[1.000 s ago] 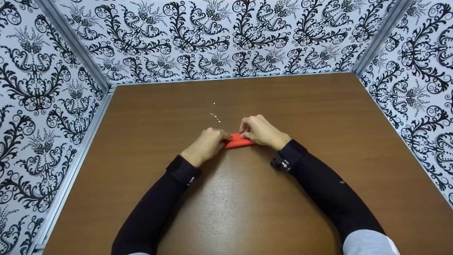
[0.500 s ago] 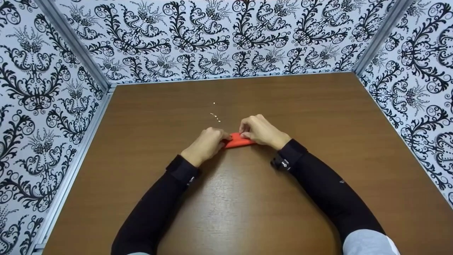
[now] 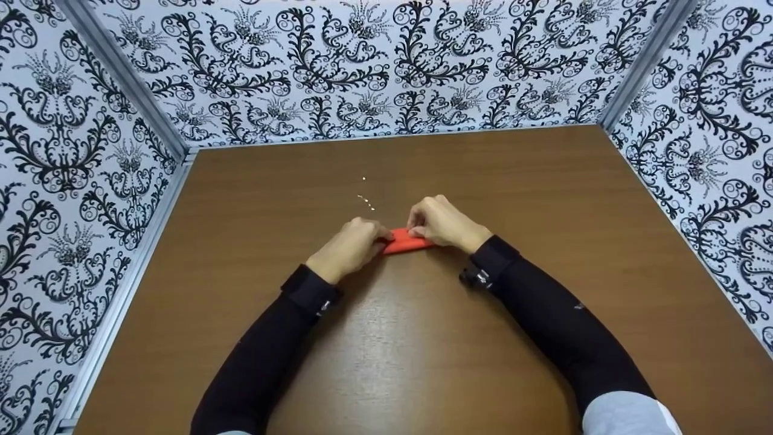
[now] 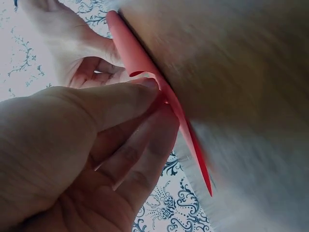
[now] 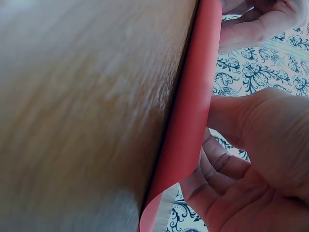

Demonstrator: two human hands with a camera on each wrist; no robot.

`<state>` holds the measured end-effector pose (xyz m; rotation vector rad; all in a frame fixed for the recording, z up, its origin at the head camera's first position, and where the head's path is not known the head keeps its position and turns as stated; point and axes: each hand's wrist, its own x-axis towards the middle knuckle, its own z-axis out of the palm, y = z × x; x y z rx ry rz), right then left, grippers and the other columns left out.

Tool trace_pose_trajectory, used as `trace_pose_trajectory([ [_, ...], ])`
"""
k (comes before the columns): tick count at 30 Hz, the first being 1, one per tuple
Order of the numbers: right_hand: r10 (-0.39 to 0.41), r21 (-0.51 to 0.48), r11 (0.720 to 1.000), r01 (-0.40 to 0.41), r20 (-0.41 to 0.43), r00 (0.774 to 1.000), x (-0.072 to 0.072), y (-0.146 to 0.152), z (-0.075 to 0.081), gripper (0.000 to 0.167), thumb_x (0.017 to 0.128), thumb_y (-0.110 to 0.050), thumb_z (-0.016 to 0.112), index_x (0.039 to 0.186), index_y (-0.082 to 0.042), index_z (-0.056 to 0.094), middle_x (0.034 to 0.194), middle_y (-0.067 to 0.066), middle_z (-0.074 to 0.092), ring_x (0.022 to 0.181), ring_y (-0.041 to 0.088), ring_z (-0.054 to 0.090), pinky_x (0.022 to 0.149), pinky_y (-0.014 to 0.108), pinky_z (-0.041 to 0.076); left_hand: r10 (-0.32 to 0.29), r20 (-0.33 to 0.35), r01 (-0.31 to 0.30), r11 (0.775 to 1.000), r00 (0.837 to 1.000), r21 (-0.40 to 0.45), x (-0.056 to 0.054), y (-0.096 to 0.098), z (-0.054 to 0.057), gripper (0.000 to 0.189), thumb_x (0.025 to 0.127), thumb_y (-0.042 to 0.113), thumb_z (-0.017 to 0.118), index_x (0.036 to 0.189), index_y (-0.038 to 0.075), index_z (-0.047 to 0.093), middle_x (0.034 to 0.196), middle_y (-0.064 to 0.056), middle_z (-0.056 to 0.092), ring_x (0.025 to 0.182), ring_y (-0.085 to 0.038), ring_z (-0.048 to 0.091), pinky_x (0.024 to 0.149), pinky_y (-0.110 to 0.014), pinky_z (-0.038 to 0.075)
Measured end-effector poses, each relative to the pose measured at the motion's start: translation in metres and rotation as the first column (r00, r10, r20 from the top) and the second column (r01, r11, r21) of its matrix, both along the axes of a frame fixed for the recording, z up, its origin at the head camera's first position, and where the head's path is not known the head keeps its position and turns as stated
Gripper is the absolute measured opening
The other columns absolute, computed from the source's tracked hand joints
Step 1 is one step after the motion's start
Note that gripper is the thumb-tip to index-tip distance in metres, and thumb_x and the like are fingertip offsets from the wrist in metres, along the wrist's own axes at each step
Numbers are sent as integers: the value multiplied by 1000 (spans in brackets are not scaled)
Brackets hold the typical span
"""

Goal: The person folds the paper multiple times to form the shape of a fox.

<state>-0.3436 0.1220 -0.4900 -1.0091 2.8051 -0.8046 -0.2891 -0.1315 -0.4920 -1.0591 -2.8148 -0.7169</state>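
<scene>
A sheet of red paper (image 3: 400, 244) lies on the table, its near edge folded or rolled over into a rounded strip. On its left part, my left hand (image 3: 350, 246) pinches the paper between thumb and fingers. My right hand (image 3: 445, 222) holds the right part, thumb against the curled-over edge with the fingers bent beneath. In the left wrist view, the paper (image 4: 133, 48) bends at the left thumb and runs out to a thin pointed end. The right wrist view shows the paper's (image 5: 188, 121) smooth rounded fold; the thumb tip is partly hidden behind it.
Small bright specks (image 3: 366, 202), perhaps light reflections, show on the brown wooden table (image 3: 513, 175) beyond the hands. White walls (image 3: 338, 66) with black scroll patterns enclose the table's back and sides, with grey metal rails (image 3: 127, 78) at the corners.
Both hands keep their hold on the red paper in about the same place. Only the head view has shifted very slightly.
</scene>
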Motion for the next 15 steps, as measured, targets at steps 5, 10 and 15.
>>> trace_pose_trajectory([
  [5, -8, 4, 1000, 8, 17, 1000, -1, 0, 1, 6, 102, -13, 90, 99, -8, 90, 96, 7, 89, 89, 26, 81, 86, 43, 67, 24, -24, -23, 999, 999, 38, 0, 4, 2, 14, 107, 1, 78, 114, 2, 90, 110, -12, 90, 102, -28, 86, 92, -45, 71],
  [10, -12, 2, 1000, 12, 38, 999, -3, 1, 2, 6, 101, -14, 91, 98, -9, 90, 96, 7, 89, 90, 25, 82, 87, 43, 68, 86, -42, -81, 992, 995, 101, 0, 13, 5, 7, 105, 3, 82, 107, 4, 89, 105, -12, 89, 99, -27, 86, 89, -45, 71],
  [15, -10, -3, 1000, 10, 33, 999, -4, 1, 3, 4, 100, -13, 91, 97, -11, 91, 93, 6, 88, 88, 23, 80, 83, 38, 65, 116, 19, -118, 985, 993, 128, -2, 25, 5, 4, 103, 9, 87, 101, 5, 88, 100, -11, 88, 93, -26, 84, 85, -43, 69],
])
